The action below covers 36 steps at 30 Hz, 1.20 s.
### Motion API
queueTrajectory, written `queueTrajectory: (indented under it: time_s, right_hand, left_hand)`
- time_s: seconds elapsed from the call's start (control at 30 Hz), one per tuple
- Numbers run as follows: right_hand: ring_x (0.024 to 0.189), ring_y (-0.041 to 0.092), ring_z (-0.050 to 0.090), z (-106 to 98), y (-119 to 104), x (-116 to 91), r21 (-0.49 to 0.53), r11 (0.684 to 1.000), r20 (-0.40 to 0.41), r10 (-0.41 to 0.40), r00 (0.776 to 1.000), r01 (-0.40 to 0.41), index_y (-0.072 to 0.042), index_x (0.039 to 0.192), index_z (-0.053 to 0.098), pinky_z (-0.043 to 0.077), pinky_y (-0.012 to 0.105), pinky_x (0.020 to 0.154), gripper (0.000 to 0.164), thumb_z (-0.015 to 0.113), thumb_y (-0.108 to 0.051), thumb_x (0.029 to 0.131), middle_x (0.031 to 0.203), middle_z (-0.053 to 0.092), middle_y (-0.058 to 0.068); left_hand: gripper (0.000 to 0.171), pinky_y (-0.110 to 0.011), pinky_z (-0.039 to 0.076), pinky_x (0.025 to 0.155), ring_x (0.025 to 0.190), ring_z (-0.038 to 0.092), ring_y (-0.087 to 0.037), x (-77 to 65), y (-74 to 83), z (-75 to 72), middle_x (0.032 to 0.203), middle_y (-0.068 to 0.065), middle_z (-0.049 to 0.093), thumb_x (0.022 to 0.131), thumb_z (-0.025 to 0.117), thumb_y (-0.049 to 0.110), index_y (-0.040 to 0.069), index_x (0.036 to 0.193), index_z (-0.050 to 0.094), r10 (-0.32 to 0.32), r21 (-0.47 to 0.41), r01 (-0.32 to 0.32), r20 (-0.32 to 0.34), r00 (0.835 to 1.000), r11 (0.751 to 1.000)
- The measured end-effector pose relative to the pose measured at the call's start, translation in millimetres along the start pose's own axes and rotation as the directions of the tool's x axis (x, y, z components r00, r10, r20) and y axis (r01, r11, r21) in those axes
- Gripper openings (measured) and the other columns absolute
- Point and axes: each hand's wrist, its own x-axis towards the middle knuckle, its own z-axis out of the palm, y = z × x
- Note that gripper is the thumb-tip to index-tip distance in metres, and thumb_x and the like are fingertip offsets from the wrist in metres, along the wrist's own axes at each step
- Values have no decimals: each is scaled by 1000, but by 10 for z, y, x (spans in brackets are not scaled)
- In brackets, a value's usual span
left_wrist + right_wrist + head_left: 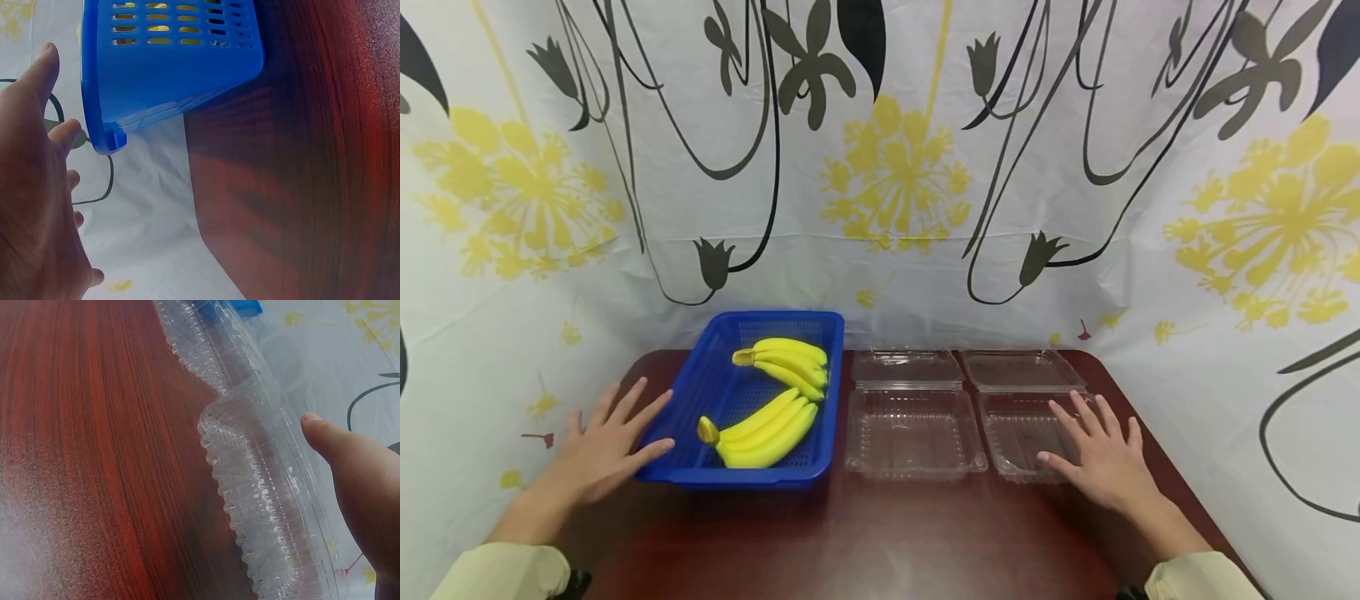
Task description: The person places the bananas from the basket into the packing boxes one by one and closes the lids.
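Fingers spread, my left hand (598, 454) hovers beside the left edge of a blue plastic basket (700, 477). In the basket lie two bunches of yellow bananas, one bunch (790, 364) towards the back and another bunch (767, 433) nearer the front. To the right of the basket sits a clear plastic clamshell box (913, 433) with its lid folded back. A second clear clamshell box (1015, 437), also with its lid back, stands beside it. My right hand (1105, 458) is held with fingers spread over that box's right side. Neither hand holds anything.
Everything stands on a dark red-brown wooden table (910, 533). A white cloth (895, 283) with grey and yellow flower prints hangs behind the table and along both sides. The basket and the boxes form a row towards the table's back edge.
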Motion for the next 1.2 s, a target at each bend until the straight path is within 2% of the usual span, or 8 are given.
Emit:
queueTrajectory:
  time_s: [0.17,0.33,0.53,0.7,0.93,1.1,1.2]
  right_hand:
    - [145,39,2,3,-19,-4,6,1000,-24,-12,1000,12,-25,154,29,-1,75,101,85,58,-65,86,156,23,17]
    - [144,40,8,49,-38,5,36,998,-75,-44,996,46,-23,153,31,3,69,107,83,63,-60,86,156,24,16]
    - [138,48,20,103,-72,38,145,987,-141,-53,989,73,-19,153,32,20,71,101,82,71,-45,85,154,27,20]
    - [137,49,22,122,-118,56,249,967,-164,-17,986,58,-18,153,31,27,72,95,82,73,-37,86,152,28,22]
    - [133,51,26,137,-266,96,364,929,-204,11,979,65,-14,152,33,28,72,94,80,76,-27,85,150,31,24]
    - [133,49,30,134,-378,117,452,891,-187,46,981,44,-14,152,32,28,70,96,78,73,-25,88,148,34,25]
    - [133,47,32,142,-441,136,459,888,-180,52,982,37,-13,153,31,29,68,97,77,73,-26,89,148,36,24]
  left_hand:
    - [72,-81,-2,94,139,4,-52,18,4,6,159,-20,12,95,52,53,23,155,26,11,-7,-11,-7,1000,1000]
    - [71,-77,10,97,138,13,-51,42,12,-12,157,-21,19,95,53,53,21,154,29,36,4,-36,-11,999,999]
    - [69,-71,23,98,133,26,-50,102,62,-55,151,-22,31,93,57,52,19,150,38,86,13,-85,-52,995,996]
    - [71,-70,28,97,132,32,-47,186,121,-66,150,-22,34,92,58,55,20,150,39,129,33,-127,-81,988,991]
    - [69,-66,31,97,128,38,-46,296,247,-70,146,-24,39,90,63,51,16,146,45,192,-18,-197,-149,970,980]
    - [70,-67,32,98,127,40,-46,386,342,-79,147,-22,39,90,62,53,17,147,43,180,-30,-186,-145,973,982]
    - [71,-67,33,98,127,41,-46,456,394,-65,149,-20,37,90,58,57,19,149,42,161,-42,-167,-128,979,985]
